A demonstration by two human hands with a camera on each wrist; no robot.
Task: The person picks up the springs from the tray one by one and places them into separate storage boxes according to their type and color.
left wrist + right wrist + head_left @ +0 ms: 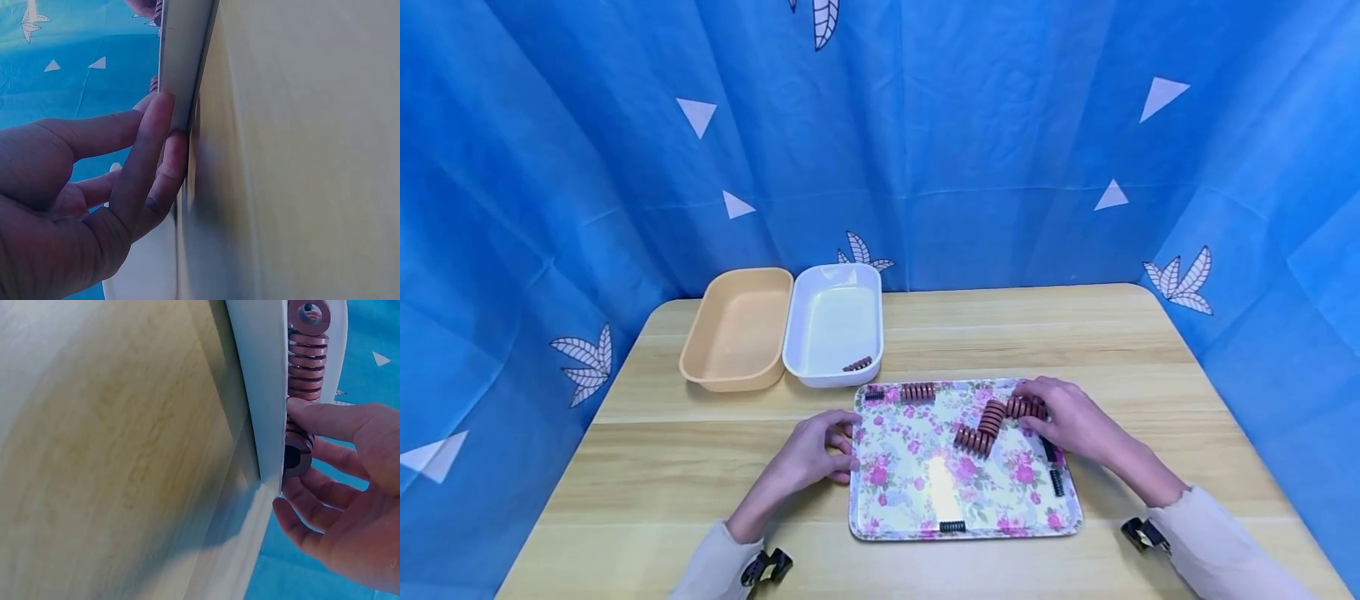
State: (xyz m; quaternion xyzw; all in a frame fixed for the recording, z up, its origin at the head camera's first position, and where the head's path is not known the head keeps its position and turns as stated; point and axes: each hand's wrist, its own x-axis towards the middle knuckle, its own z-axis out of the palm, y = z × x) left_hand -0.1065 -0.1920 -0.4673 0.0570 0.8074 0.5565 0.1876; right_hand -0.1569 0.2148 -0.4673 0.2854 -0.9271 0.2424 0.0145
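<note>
A floral tray (925, 500) lies on the wooden table and carries several brown springs and small black springs. My left hand (842, 450) rests at the tray's left edge, and in the left wrist view its fingertips (164, 112) press on the white rim (181, 56). My right hand (1037, 414) is over the tray's far right corner and pinches a brown spring (1025, 407). In the right wrist view the thumb (312, 415) lies on that spring (306, 369), with the other fingers curled under its end. More brown springs (992, 417) lie mid-tray.
A beige bin (737, 329) and a white bin (833, 321) stand side by side behind the tray; one brown spring (857, 364) lies in the white bin. Black springs (952, 527) sit along the tray's rim. Blue curtains surround the table.
</note>
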